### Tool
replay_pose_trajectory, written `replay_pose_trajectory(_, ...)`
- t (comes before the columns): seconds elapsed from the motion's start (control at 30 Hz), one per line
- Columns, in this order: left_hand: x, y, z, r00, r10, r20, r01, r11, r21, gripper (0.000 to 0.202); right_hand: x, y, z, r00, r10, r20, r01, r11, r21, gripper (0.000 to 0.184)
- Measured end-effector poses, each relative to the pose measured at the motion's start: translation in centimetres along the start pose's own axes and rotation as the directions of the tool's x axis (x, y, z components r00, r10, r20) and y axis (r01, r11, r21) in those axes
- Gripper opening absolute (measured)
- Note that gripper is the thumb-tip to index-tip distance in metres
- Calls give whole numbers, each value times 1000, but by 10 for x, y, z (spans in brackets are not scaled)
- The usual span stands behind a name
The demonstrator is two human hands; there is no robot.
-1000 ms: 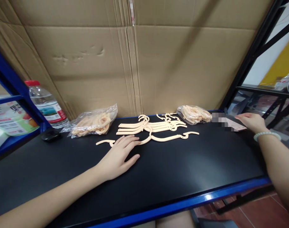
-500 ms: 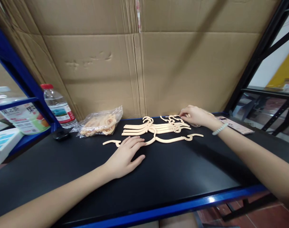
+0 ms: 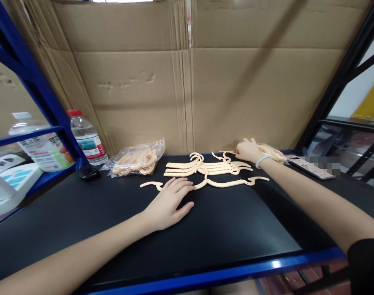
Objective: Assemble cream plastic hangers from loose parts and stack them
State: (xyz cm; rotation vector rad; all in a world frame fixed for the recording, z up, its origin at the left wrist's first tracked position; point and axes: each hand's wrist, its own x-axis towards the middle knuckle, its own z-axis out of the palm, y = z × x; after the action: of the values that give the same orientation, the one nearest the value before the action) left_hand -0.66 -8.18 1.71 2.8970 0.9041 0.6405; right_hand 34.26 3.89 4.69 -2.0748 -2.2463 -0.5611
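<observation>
My left hand (image 3: pixel 170 203) lies palm down with its fingers spread, the fingertips over the left arm of a cream plastic hanger (image 3: pixel 226 183) at the front. Behind this hanger, a group of similar cream hangers (image 3: pixel 181 166) is lined up with their hooks bunched in the middle. At the back right, my right hand (image 3: pixel 248 150) has its fingers closed on a thin cream hanger piece (image 3: pixel 229 152) that sticks out to the left. Its far end and most of the grip are hidden. Curved end pieces (image 3: pixel 220 157) lie just left of that hand.
A clear bag of cream parts (image 3: pixel 133 159) lies at the back left; another bag (image 3: pixel 271 151) sits behind my right wrist. A red-capped bottle (image 3: pixel 87 139), a black object (image 3: pixel 88 173) and a phone (image 3: pixel 311 167) stand or lie around. Cardboard (image 3: pixel 138 102) closes off the back.
The view has shifted, so everything sits slightly further right. My right hand's fingers have closed on the thin piece, and the bag behind it shows more. My left hand stays in place.
</observation>
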Motion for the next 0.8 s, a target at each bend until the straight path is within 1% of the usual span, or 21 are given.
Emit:
replay_pose_trajectory(0.13,0,0,-1,999,11,-31,-12,1000,-26,32,-2,2,-16,998,59,-29,-57,995,81,20)
replay_pose_trajectory(0.23,1,5,-2,994,-1,-108,-9,996,-93,28,-7,1,-34,998,68,16,-70,974,217,18)
replay_pose_trajectory(0.27,2,7,-2,989,-32,-142,11,989,-146,26,-11,-3,-41,998,52,29,-58,959,279,18)
replay_pose_trajectory(0.3,3,11,-1,982,-85,-168,47,975,-218,25,-16,-7,-48,999,28,34,-38,939,343,19)
replay_pose_trajectory(0.33,5,14,-1,973,-156,-172,96,945,-311,23,-22,-14,-54,1000,-2,25,-9,914,406,21)
replay_pose_trajectory(0.37,6,18,0,961,-232,-150,150,894,-422,23,-29,-24,-60,999,-31,12,22,883,470,24)
replay_pose_trajectory(0.4,8,22,1,949,-299,-105,198,818,-539,24,-37,-35,-66,998,-64,4,52,850,524,25)
replay_pose_trajectory(0.43,10,25,2,936,-348,-46,237,723,-649,26,-46,-48,-71,994,-106,-8,90,797,597,26)
replay_pose_trajectory(0.47,11,28,3,926,-377,16,264,617,-741,30,-56,-62,-75,985,-174,-15,126,646,753,23)
replay_pose_trajectory(0.5,12,31,4,918,-390,71,281,514,-810,34,-64,-76,-78,971,-236,-40,154,487,860,20)
replay_pose_trajectory(0.53,13,32,5,911,-398,109,290,430,-855,37,-72,-91,-80,948,-310,-63,178,357,917,17)
replay_pose_trajectory(0.57,14,34,5,903,-408,133,297,372,-880,38,-79,-105,-81,928,-363,-85,188,260,947,15)
replay_pose_trajectory(0.6,14,34,5,896,-420,146,303,337,-891,37,-84,-116,-82,913,-395,-108,193,183,964,14)
replay_pose_trajectory(0.63,15,34,5,889,-433,149,306,321,-896,33,-88,-126,-83,896,-427,-123,194,126,973,13)
replay_pose_trajectory(0.7,14,33,3,873,-469,134,306,312,-899,27,-87,-135,-82,882,-446,-153,202,65,977,16)
replay_pose_trajectory(0.77,13,30,1,848,-520,105,297,302,-906,25,-80,-131,-79,890,-424,-169,215,61,975,21)
replay_pose_trajectory(0.8,12,28,0,832,-549,86,290,296,-910,25,-74,-124,-76,898,-405,-170,222,86,971,23)
